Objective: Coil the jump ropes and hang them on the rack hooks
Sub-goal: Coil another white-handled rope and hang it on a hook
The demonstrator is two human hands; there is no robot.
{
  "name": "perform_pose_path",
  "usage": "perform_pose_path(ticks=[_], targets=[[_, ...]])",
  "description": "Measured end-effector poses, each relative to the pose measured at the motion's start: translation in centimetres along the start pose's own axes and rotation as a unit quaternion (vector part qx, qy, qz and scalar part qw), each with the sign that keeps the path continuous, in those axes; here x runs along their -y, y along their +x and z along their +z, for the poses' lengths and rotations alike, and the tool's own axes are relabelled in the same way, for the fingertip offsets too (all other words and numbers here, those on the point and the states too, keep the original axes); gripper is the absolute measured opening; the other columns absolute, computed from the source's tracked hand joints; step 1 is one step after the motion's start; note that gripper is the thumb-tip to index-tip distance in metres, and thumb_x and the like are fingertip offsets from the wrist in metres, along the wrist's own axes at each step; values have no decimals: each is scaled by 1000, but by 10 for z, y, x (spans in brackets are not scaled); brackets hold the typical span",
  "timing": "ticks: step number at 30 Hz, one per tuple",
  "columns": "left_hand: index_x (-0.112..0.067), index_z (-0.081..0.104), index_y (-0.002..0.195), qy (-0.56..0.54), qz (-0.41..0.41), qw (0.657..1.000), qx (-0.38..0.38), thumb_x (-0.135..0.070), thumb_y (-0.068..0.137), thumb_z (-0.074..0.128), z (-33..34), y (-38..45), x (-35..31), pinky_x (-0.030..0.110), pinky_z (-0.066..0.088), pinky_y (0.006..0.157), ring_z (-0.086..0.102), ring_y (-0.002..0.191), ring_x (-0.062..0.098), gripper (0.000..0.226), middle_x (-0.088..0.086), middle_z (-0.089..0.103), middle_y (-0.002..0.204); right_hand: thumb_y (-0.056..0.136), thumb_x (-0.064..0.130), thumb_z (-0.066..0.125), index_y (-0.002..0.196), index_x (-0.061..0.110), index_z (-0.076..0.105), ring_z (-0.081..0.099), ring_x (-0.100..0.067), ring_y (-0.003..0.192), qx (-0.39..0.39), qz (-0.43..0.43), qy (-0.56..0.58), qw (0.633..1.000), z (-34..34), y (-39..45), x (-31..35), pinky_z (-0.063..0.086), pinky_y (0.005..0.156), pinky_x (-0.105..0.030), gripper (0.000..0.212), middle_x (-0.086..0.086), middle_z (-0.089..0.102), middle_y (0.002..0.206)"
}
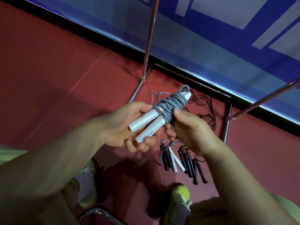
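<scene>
left hand (129, 127): wrapped around the two white handles (146, 125), keeping them side by side
right hand (191, 132): pinching the grey rope (172, 103) where it winds around the handles
the rope: held in the air between both hands, above the floor, mostly wound already
tip: I'd keep the turns tight and tuck the loose end under the last wrap, otherwise it probably unravels on the hook
floor (56, 70): red mat, with more ropes (183, 161) lying loose below, black handles plus one white pair
rack (149, 38): shiny metal poles, far side, just in front of a blue and white wall banner (227, 30)
</scene>
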State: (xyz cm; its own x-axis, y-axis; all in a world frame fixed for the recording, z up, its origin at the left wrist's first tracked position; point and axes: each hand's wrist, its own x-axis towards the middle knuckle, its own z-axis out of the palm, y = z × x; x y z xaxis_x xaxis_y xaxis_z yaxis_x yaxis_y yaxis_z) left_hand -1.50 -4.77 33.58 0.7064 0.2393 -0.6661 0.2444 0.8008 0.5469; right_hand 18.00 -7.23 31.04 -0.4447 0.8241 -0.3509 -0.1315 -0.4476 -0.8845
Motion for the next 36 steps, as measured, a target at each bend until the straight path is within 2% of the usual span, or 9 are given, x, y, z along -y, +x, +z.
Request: perform_pose_path(ticks=[2,5,11,15,18,22,25,31,36], targets=[[-10,55,70,66,-12,995,-79,-52,85,32,1,5,1,22,9,45,40,44,17,50,5,44,54,85,45,43,87,-2,55,36,-16,54,-37,14,-108,993,1,0,0,31,57,-30,49,-15,42,72],[-10,55,69,104,-9,981,-161,-55,93,23,3,14,7,18,11,41,40,38,17,60,5,46,50,86,54,39,74,13,49,37,-14,55,-43,55,-219,973,3,-2,-1,34,57,-27,44,-10,42,70],[-11,55,71,212,61,932,-288,-48,99,24,12,22,17,17,25,38,46,37,13,56,-3,51,44,103,35,34,76,12,45,37,-3,41,-70,96,-251,961,4,-4,3,33,45,-17,36,16,47,46],[-8,56,68,244,83,914,-315,-49,99,25,7,27,22,27,42,53,49,44,21,61,1,52,47,102,33,38,79,13,49,32,-6,44,-85,110,-230,963,8,-3,-2,27,45,-21,33,4,41,65],[-12,57,67,296,78,889,-341,-51,99,22,5,25,23,31,43,61,51,47,21,61,-2,54,48,101,36,39,95,1,54,30,-5,41,-86,122,-230,962,8,0,-4,26,41,-19,39,3,38,63],[-15,57,66,353,78,862,-355,-53,97,21,2,21,20,27,42,57,51,44,16,61,-2,55,51,99,44,40,75,10,55,31,-7,34,-95,133,-267,950,7,2,-5,28,37,-19,45,7,39,46],[-16,56,67,366,92,849,-369,-54,95,25,-1,18,16,28,42,60,52,49,16,57,-3,56,55,97,45,44,68,9,54,34,-10,34,-131,112,-249,953,9,4,-6,29,37,-17,47,3,43,43],[-10,55,81,410,105,803,-419,-60,89,34,-7,16,16,39,47,78,59,79,26,55,10,63,82,82,57,47,104,5,60,53,-16,53,-98,140,-73,982,12,7,-6,46,54,-25,58,-5,58,66],[-20,63,78,377,143,816,-414,-51,78,67,-13,12,7,29,36,59,50,60,12,31,-7,54,62,67,65,47,109,9,60,52,-16,56,-89,135,-32,986,13,8,-9,45,57,-26,71,-5,58,69]])
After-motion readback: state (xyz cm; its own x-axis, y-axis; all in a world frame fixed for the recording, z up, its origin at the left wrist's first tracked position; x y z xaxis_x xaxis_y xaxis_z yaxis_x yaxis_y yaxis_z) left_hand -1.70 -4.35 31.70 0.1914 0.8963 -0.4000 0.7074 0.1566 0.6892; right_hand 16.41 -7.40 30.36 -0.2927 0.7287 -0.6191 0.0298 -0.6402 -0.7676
